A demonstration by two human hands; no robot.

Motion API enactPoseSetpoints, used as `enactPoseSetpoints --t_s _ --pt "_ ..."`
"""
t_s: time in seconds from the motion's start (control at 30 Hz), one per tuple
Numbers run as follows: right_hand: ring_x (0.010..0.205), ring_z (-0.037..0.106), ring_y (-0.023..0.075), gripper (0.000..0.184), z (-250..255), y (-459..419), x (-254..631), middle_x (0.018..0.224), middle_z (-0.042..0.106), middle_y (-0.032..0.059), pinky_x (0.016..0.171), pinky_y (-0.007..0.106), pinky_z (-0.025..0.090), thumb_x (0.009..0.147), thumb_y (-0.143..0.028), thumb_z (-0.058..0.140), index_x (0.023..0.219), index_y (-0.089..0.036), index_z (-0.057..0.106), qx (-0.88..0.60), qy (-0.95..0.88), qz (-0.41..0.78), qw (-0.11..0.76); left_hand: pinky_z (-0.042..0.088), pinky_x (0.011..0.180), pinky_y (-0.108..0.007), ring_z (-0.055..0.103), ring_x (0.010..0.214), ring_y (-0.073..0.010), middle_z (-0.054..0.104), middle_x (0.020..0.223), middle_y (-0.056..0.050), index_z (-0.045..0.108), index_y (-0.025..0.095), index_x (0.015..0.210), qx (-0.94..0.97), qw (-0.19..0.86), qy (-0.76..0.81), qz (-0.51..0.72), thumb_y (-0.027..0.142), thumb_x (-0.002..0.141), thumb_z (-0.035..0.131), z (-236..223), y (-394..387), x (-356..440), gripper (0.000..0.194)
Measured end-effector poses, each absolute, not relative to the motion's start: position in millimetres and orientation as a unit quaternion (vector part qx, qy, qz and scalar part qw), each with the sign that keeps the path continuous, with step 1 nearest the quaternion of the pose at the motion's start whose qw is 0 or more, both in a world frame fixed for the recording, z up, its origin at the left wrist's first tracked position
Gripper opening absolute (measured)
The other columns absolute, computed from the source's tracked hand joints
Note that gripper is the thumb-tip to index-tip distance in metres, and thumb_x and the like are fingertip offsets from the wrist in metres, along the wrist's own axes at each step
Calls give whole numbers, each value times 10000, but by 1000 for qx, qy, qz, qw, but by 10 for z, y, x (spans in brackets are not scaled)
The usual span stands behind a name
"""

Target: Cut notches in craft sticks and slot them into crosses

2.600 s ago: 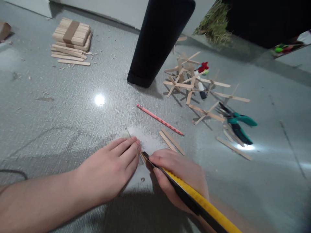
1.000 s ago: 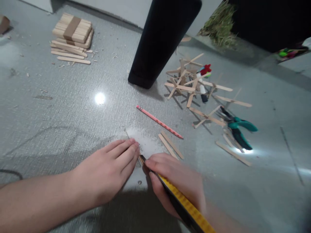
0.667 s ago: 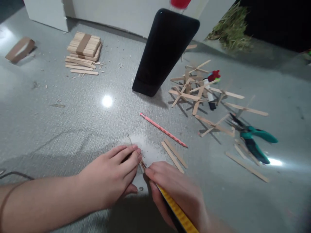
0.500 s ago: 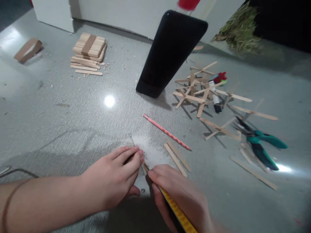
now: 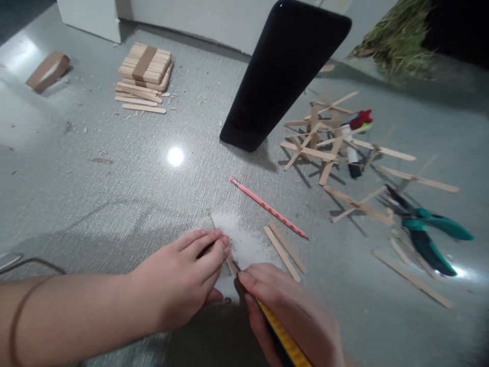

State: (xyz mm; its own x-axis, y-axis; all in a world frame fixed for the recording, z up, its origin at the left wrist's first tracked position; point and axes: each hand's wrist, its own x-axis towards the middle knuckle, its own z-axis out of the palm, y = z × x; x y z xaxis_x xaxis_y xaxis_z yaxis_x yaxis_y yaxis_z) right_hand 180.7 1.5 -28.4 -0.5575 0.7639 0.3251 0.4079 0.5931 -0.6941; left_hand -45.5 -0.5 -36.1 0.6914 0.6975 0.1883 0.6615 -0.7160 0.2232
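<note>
My left hand (image 5: 183,278) lies on the grey floor with its fingers pressed together on a wooden craft stick (image 5: 230,262), which is mostly hidden under them. My right hand (image 5: 290,311) is closed round a yellow and black utility knife (image 5: 280,339). The knife's tip meets the stick right beside my left fingertips. A pale scuffed patch (image 5: 244,242) of floor lies just beyond the fingers.
A pink pencil (image 5: 267,207) and two loose sticks (image 5: 284,247) lie just ahead. Glued stick crosses (image 5: 317,140), a marker (image 5: 349,148) and green pliers (image 5: 428,234) are at the right. A black leg (image 5: 282,71) stands ahead; a banded stick bundle (image 5: 145,63) at far left.
The view has swung so that everything sits a little lower and further right. Both hands stay on the stick, with the knife tip still at it.
</note>
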Motion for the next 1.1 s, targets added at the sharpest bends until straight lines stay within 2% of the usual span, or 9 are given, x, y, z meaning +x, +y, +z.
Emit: enactPoseSetpoints --t_s 0.13,0.3,0.5,0.7,0.77,0.93,1.1 --pt "825 717 182 326 -288 3 1810 907 717 74 700 294 598 870 24 523 1128 -157 605 -357 -835 283 309 471 1118 -409 633 1272 -293 688 1341 -126 600 16 1323 916 80 370 135 344 1073 416 -358 -8 -459 452" --pt "758 713 175 273 -275 8 1795 847 719 65 661 288 597 883 4 519 1081 -161 611 -352 -832 280 324 483 1112 -419 630 1272 -307 686 1338 -141 591 4 1332 918 86 366 130 343 1041 500 -350 3 -467 456" --pt "730 689 147 297 -250 41 1775 829 702 59 664 253 594 850 28 518 1070 -142 621 -346 -831 278 337 494 1114 -411 627 1271 -298 695 1328 -118 621 8 1301 922 89 354 131 307 1003 548 -344 17 -466 429" --pt "734 724 169 301 -247 65 1787 780 709 27 618 243 590 849 18 533 1048 -189 620 -354 -824 283 340 479 1131 -441 589 1331 -319 641 1409 -151 611 -8 1336 926 89 348 115 148 967 447 -350 -51 -482 433" --pt "737 730 175 312 -213 58 1806 751 696 20 591 238 582 836 24 528 1031 -200 625 -358 -814 292 353 481 1127 -432 589 1332 -319 638 1414 -152 623 -9 1324 925 95 350 116 137 974 414 -337 -68 -488 433" --pt "715 711 152 333 -159 68 1831 746 675 13 621 222 584 811 30 514 1030 -201 610 -365 -797 317 362 462 1141 -437 596 1317 -323 640 1411 -148 637 -5 1312 928 94 340 120 129 980 400 -306 -57 -496 429" --pt "742 704 134 340 -234 73 1807 779 682 23 673 212 584 818 36 523 1071 -176 605 -359 -800 319 360 452 1141 -410 612 1297 -292 659 1393 -117 646 14 1306 926 79 346 132 134 1021 347 -299 -38 -488 431"
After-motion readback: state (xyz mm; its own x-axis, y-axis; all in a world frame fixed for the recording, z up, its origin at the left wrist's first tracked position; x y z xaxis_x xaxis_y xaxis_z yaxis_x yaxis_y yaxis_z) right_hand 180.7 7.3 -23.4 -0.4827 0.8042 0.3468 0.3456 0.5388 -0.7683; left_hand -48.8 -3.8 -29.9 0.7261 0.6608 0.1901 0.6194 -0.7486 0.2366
